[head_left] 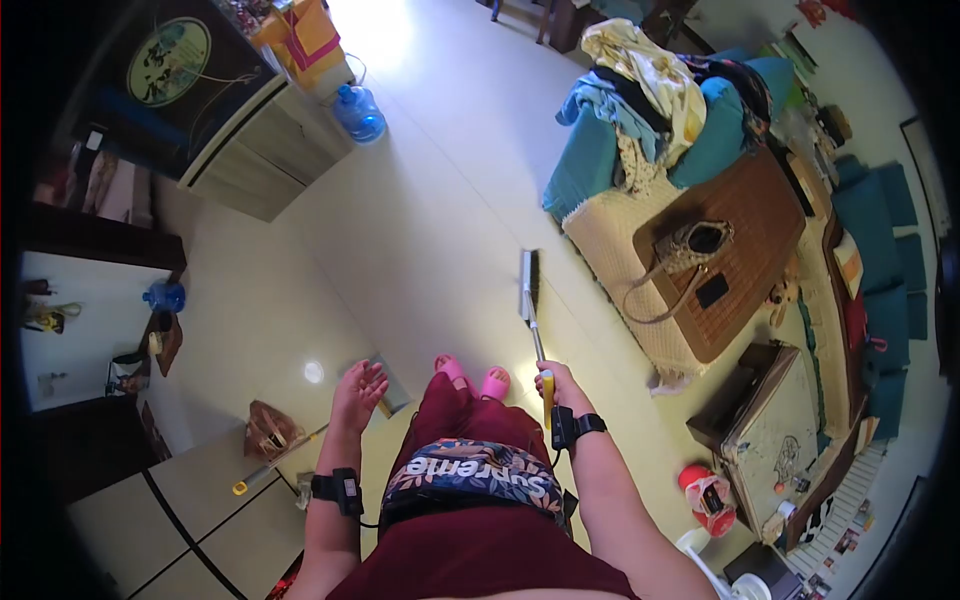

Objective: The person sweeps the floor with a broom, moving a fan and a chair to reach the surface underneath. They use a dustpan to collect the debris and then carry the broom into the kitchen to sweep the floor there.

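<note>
My right hand (562, 384) is wrapped round the yellow grip of a broom (531, 286). Its grey shaft runs forward to a narrow head with dark bristles, down at the floor. My left hand (358, 394) is raised with its fingers spread and holds nothing. Behind and below it lies a grey flat pan that looks like a dustpan (397, 388), partly hidden by the hand. A long handle with a yellow end (240, 488) lies to the left and seems to belong to it; my forearm hides the middle.
Pink slippers (495, 383) are on my feet. A sofa (600, 235) with piled clothes and a handbag (690, 245) stands to the right, near a low table (770, 450). A brown plastic bag (270, 430) sits left. A blue water bottle (359, 114) stands by the cabinet (270, 150).
</note>
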The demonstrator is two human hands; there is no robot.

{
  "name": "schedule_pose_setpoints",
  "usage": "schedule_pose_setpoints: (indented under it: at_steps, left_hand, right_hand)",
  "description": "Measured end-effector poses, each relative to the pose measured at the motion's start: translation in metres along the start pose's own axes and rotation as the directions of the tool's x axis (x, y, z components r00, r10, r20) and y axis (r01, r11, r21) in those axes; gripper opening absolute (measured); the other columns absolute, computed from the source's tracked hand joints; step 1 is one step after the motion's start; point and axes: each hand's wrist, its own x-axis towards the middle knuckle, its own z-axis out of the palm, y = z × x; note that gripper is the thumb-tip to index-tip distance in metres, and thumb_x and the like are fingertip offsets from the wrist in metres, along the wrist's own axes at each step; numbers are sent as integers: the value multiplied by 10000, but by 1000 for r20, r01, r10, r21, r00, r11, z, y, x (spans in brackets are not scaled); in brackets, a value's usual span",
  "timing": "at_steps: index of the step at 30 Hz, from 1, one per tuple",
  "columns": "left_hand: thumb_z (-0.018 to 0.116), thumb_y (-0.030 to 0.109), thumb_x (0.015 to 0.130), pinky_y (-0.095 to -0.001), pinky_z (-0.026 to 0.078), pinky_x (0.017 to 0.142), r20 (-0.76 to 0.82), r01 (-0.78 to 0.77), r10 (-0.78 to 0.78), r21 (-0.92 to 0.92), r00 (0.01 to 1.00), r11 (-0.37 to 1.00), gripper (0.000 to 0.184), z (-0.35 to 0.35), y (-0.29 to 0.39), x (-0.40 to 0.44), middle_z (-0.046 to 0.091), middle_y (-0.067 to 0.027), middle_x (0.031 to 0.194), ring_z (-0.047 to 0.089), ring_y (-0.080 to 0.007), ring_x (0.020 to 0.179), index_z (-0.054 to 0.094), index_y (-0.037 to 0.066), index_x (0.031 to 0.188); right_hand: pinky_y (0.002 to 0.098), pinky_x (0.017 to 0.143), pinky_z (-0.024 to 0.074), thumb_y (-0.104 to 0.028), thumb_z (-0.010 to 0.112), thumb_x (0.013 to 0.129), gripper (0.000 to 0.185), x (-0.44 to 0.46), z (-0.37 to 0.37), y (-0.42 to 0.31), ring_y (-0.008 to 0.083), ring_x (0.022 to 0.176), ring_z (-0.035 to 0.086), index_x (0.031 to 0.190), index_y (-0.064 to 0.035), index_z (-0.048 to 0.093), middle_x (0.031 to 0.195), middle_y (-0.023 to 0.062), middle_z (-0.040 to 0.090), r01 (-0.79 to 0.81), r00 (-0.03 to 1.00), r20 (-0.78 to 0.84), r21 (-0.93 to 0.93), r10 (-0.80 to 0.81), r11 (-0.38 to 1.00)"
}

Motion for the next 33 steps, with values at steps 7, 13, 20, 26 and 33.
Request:
schedule_pose_setpoints:
  at_steps: [7,13,20,26,33]
  left_hand:
    - [510,237,871,-368,479,841,41,-2,4,-62,999,998,332,34,45,51,521,-152,1106,527,-295,996,422,54,1133]
    - [472,207,890,-364,498,794,117,-4,14,-85,993,996,313,93,119,117,528,-147,1071,541,-279,948,397,48,1149]
    - [466,185,890,-373,505,779,204,28,-29,10,979,1000,296,169,207,196,538,-140,1051,553,-276,934,403,52,1147]
    - [459,175,891,-379,504,786,275,63,-77,59,958,996,283,245,256,269,538,-141,1054,555,-284,931,409,45,1138]
    - [467,202,884,-396,483,829,234,-15,13,5,972,1000,313,361,312,328,524,-155,1090,536,-300,975,403,43,1147]
  right_hand:
    - [199,333,343,-256,582,788,197,9,38,-85,97,386,455,779,-125,436,548,29,506,-114,992,62,61,110,992]
    - [177,355,357,-219,571,810,175,-3,77,-172,72,404,462,766,-111,441,565,-3,500,-68,995,71,25,66,997]
    - [204,326,347,-185,578,808,181,13,134,-273,97,375,446,877,-131,419,579,37,508,33,999,33,-45,-31,998]
    - [210,322,351,-176,587,795,183,34,183,-376,100,386,460,889,-117,442,600,59,525,120,990,74,-34,-117,992]
    - [209,354,389,-183,587,781,164,93,220,-528,102,431,495,822,-85,462,607,52,527,95,979,176,50,-102,994]
